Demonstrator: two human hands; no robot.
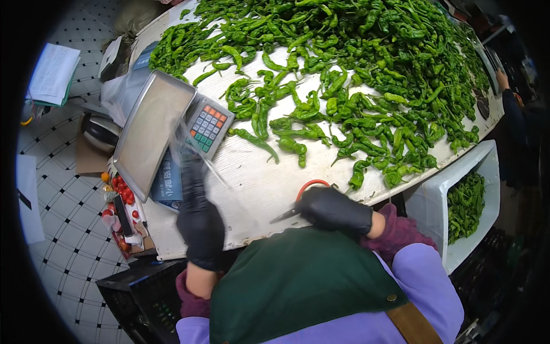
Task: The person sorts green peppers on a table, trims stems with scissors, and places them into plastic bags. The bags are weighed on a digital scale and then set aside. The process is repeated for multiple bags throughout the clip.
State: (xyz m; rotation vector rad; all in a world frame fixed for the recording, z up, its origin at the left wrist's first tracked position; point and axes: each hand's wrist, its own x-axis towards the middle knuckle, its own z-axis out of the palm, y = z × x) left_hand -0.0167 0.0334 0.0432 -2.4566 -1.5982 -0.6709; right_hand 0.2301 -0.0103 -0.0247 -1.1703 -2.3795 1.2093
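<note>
My left hand (200, 210), in a black glove, reaches forward beside the weighing scale. Thin clear plastic film (180, 133), blurred by motion, is at its fingertips and seems to be pinched there. The scale has a steel pan (154, 129) and a keypad (208, 124) with orange, white and green keys. My right hand (333, 208), gloved in black too, is closed over scissors near the table's front edge. Their red handle loop (310, 185) shows above the knuckles, and the dark blades (283, 215) point left. Loose green peppers (292, 146) lie just beyond both hands.
A large heap of green peppers (386, 56) covers the far and right side of the white table (249, 193). At the right edge stands a white bin (423, 206) with more peppers. Tomatoes (123, 189) lie left. Another person's hand (502, 79) shows far right.
</note>
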